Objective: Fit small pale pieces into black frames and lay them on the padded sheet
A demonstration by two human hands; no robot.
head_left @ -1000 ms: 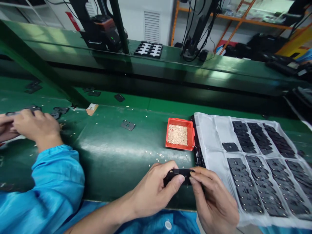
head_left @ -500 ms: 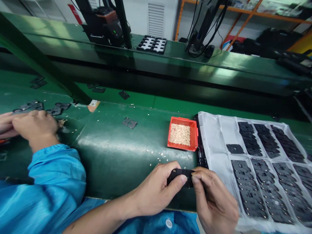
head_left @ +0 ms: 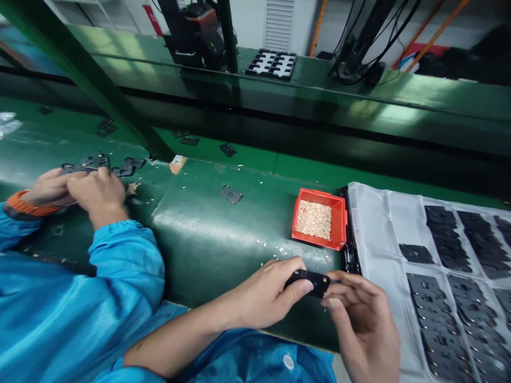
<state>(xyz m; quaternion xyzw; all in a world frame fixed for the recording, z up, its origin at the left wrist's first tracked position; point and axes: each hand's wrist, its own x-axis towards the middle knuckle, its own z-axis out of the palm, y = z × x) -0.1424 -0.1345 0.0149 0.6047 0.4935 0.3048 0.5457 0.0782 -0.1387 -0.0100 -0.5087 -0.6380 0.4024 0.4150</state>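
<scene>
My left hand (head_left: pixel 275 292) grips a small flat black plastic plate (head_left: pixel 315 283) between thumb and fingers, above the near edge of the green bench. At the plate's right end is my right hand (head_left: pixel 359 314), its fingertips drawn together close against the edge. A tiny speck shows under those fingertips; what they pinch is too small to name. Beyond my hands stands a red bin (head_left: pixel 338 218) filled with tiny pale chips (head_left: pixel 314 219). A few loose chips lie on the bench between bin and hands.
On the right, a white-lined compartment tray (head_left: pixel 373 223) holds rows of black plates (head_left: pixel 435 319). One loose plate (head_left: pixel 231 194) lies mid-bench. At left, a co-worker's hands (head_left: pixel 98 189) handle similar plates beside a green post (head_left: pixel 91 85). A black-and-white tray (head_left: pixel 272 64) sits on the back ledge.
The view has shifted left, so things appear farther right. The held plate has tilted to show more of its face. My right fingers have loosened slightly and the thumb has dropped below the plate's edge.
</scene>
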